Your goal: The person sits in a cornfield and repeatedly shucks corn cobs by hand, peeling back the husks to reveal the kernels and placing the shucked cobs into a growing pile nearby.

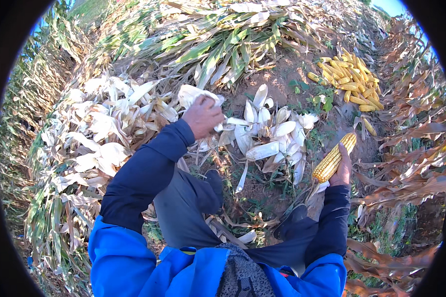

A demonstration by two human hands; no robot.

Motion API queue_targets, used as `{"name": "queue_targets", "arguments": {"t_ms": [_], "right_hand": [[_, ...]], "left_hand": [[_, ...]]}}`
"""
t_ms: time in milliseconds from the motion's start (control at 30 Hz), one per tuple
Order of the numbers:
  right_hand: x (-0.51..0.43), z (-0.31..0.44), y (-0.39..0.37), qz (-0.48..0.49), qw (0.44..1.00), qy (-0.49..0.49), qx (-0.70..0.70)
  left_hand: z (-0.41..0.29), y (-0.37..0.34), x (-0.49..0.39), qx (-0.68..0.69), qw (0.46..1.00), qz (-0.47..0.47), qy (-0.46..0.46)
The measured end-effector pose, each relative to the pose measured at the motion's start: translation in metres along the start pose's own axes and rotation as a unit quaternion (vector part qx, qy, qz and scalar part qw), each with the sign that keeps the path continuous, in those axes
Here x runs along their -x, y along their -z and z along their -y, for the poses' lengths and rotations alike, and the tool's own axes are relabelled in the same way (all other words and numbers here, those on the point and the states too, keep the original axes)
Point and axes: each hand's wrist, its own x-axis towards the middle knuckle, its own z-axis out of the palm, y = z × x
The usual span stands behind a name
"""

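Observation:
My right hand (342, 166) grips a bare yellow corn cob (334, 157) near its middle, tilted up to the right. A scrap of pale husk (322, 185) hangs by the cob's lower end. In my left hand (205, 118) is a bunch of dry whitish husk (196, 95), held above the edge of a husk heap (107, 122) on the left. Between my hands, several ears in pale husks (273, 135) lie piled on the soil. The fingertips of my left hand are partly hidden by the husk and the hand's back.
Husked yellow cobs (351, 80) form a pile at the upper right, with a single cob (369, 127) just below it. Cut corn stalks (223, 44) lie across the far side. Dry brown leaves (412, 178) line the right. My shoes (213, 185) rest beside the unhusked ears.

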Motion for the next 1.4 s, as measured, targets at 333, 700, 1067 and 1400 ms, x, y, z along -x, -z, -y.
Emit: {"name": "queue_targets", "arguments": {"t_ms": [333,700,1067,1400], "right_hand": [[0.029,-0.085,-0.001,0.002,0.995,-0.104,0.003],[0.109,-0.225,0.095,-0.196,0.906,-0.358,-0.11],[0.025,0.169,-0.035,0.184,0.942,0.279,-0.036],[0.07,0.013,-0.005,-0.121,0.979,0.141,-0.079]], "left_hand": [[-0.015,0.031,0.044,0.246,0.94,0.04,0.233],[-0.133,0.013,0.007,0.398,0.901,0.172,-0.037],[-0.124,-0.008,-0.004,0.384,0.893,0.236,-0.001],[-0.148,-0.239,-0.06,0.406,0.801,0.337,0.281]]}}
